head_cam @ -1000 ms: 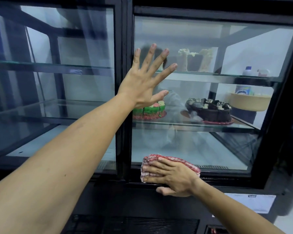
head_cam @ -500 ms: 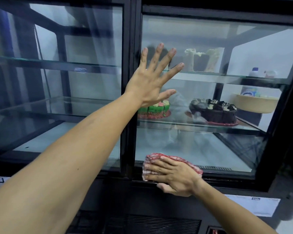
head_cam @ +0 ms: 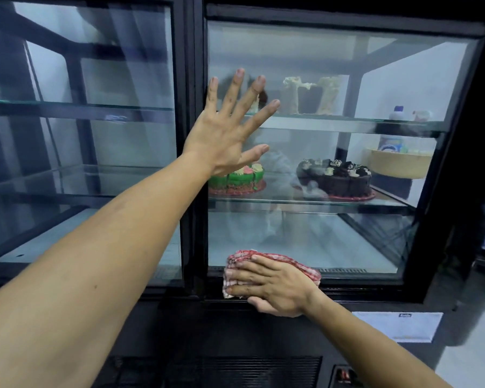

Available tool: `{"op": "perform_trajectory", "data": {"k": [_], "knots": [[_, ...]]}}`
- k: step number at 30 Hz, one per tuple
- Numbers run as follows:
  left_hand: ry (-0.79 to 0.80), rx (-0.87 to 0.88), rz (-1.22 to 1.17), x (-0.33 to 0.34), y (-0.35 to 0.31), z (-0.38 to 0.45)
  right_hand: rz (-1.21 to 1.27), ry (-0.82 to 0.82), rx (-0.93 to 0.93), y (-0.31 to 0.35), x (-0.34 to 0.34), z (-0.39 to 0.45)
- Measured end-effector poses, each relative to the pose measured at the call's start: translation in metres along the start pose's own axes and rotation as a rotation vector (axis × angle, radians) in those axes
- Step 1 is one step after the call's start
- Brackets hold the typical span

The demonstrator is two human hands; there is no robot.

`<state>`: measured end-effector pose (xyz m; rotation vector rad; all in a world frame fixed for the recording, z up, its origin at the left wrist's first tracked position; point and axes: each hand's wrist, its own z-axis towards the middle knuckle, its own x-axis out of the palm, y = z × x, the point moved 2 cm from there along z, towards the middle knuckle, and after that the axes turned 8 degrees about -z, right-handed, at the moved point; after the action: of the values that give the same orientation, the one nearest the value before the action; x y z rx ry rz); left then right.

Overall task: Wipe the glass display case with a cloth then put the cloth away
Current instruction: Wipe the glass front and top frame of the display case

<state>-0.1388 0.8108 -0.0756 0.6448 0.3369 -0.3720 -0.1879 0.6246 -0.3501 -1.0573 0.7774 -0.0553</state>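
Lying under the right hand (head_cam: 275, 287), cloth (head_cam: 305, 268) against display case (head_cam: 347, 278).

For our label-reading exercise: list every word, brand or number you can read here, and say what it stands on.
None can be read.
White sticker on the case: small dark logo, too blurred.
Bottle behind the glass: blue label, too blurred.
Cloth: checks only, no text.

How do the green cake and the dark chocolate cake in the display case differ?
The green cake is smaller and partly hidden behind the left hand; the chocolate cake is wider, dark brown and in full view. The green cake sits left, the chocolate cake right. Both share the middle glass shelf.
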Motion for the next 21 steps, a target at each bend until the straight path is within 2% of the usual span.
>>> {"op": "perform_trajectory", "data": {"k": [5, 9, 13, 16, 21], "knots": [[0.0, -0.004, -0.001, 0.002, 0.0, 0.0, -0.002, -0.015, 0.063, -0.011, 0.009, -0.033], [-0.004, -0.007, -0.012, 0.002, 0.0, 0.0, 0.035, -0.006, 0.068, 0.014, 0.001, 0.005], [-0.013, -0.006, -0.029, 0.001, -0.001, -0.001, 0.072, -0.059, 0.176, 0.028, -0.013, 0.035], [-0.014, -0.008, -0.031, 0.002, -0.001, -0.001, 0.131, -0.069, 0.213, 0.02, -0.014, 0.018], [-0.009, -0.022, -0.036, 0.0, -0.002, -0.001, 0.079, -0.064, 0.232, 0.003, -0.003, -0.016]]}}
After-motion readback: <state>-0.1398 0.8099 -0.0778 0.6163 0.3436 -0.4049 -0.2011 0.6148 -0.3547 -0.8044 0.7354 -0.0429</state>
